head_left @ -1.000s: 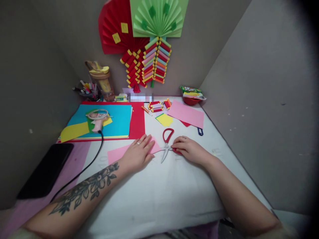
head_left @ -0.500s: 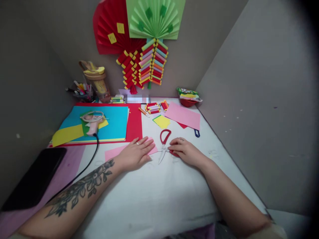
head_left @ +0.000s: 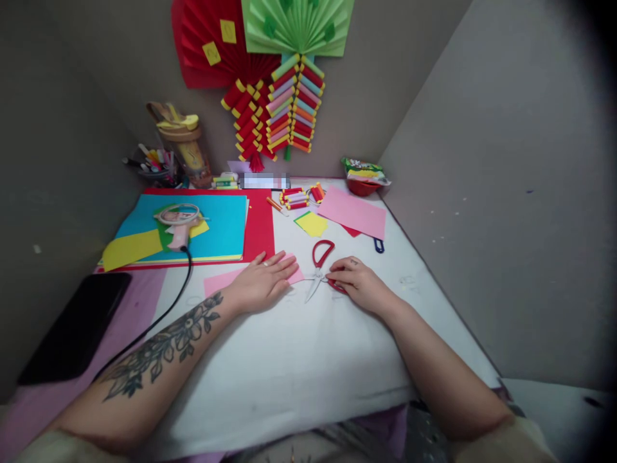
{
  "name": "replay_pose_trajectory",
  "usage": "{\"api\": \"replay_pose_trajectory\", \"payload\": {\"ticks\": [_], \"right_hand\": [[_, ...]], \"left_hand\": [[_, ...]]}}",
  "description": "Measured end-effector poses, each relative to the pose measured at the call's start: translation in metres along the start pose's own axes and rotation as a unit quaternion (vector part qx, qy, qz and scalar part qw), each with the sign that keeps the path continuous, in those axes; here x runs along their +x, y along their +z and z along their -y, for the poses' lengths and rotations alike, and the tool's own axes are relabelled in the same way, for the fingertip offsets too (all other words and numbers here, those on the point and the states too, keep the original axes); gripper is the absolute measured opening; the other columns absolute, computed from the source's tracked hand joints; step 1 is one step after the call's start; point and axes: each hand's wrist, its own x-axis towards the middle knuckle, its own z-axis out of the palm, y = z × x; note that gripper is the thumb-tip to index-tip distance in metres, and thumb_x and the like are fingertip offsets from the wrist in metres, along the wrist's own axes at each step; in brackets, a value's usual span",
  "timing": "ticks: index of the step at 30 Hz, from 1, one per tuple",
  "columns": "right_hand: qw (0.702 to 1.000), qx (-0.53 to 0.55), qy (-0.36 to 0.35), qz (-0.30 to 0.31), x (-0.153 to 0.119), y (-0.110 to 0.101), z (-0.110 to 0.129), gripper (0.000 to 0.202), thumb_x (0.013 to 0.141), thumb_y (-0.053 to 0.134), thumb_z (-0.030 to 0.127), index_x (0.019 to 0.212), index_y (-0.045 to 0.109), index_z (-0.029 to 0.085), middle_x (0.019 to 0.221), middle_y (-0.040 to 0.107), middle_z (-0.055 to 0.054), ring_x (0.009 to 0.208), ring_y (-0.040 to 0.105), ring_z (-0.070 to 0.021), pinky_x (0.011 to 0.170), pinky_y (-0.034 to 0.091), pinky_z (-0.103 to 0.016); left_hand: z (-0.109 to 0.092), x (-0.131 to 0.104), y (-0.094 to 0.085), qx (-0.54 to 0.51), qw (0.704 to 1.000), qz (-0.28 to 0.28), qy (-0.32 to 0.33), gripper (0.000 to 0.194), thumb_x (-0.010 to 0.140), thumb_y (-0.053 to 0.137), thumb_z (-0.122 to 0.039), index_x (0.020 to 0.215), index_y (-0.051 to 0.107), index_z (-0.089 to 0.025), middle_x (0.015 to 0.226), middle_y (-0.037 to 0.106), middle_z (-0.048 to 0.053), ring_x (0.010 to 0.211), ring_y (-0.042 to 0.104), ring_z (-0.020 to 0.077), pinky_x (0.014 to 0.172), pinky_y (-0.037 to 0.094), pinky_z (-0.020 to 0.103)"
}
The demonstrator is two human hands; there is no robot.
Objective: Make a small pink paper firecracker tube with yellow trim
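My left hand [head_left: 264, 283] lies flat on a pink paper strip [head_left: 216, 285], fingers stretched out, covering much of it. A thin string [head_left: 309, 280] runs from the paper's right end across the scissors toward my right fingertips. My right hand [head_left: 359, 283] has its thumb and fingers pinched together at the string's end, its fingers partly over one handle of the scissors. The red-handled scissors [head_left: 317, 275] lie partly open on the white table between my hands, blades pointing toward me.
Coloured sheets [head_left: 222, 225] with a pink glue gun [head_left: 180, 236] lie left, its black cord trailing forward. A black phone-like slab [head_left: 77, 328] is at the near left. Behind are small paper rolls [head_left: 295, 198], pink paper [head_left: 354, 212], yellow paper [head_left: 311, 224] and a tumbler [head_left: 190, 151].
The camera view has tilted down a little, so everything sits slightly higher. Both hands and the scissors stay almost in place.
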Motion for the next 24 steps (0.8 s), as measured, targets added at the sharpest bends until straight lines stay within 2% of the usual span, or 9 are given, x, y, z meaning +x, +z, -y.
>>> {"api": "replay_pose_trajectory", "payload": {"ticks": [8,17,24], "right_hand": [[1.0,-0.01,0.008,-0.002,-0.009,-0.003,0.002,0.032,0.084,0.045,0.008,0.098,0.069,0.023,0.101,0.059,-0.009,0.094,0.051,-0.0207,0.08,0.048,-0.039],[1.0,-0.02,-0.007,-0.013,-0.007,0.008,0.008,0.034,0.083,0.045,0.006,0.103,0.067,0.024,0.105,0.059,-0.009,0.096,0.051,-0.0208,0.081,0.049,-0.038],[1.0,-0.025,-0.01,-0.015,-0.019,0.008,0.01,0.036,0.084,0.044,0.006,0.107,0.065,0.025,0.107,0.059,-0.009,0.096,0.052,-0.0203,0.081,0.05,-0.038]], "left_hand": [[0.0,-0.001,0.002,-0.004,1.0,-0.008,0.005,0.052,0.094,0.014,-0.046,0.142,0.025,-0.029,0.149,0.023,0.0,0.138,0.015,0.0216,0.11,0.012,0.048],[0.001,-0.001,0.003,-0.004,1.0,-0.017,0.007,0.051,0.094,0.015,-0.045,0.141,0.026,-0.029,0.148,0.025,0.0,0.138,0.016,0.0213,0.109,0.013,0.048],[0.0,-0.002,0.004,-0.006,1.0,-0.021,0.005,0.052,0.094,0.015,-0.045,0.141,0.028,-0.028,0.148,0.025,0.001,0.138,0.016,0.0211,0.11,0.012,0.046]]}}
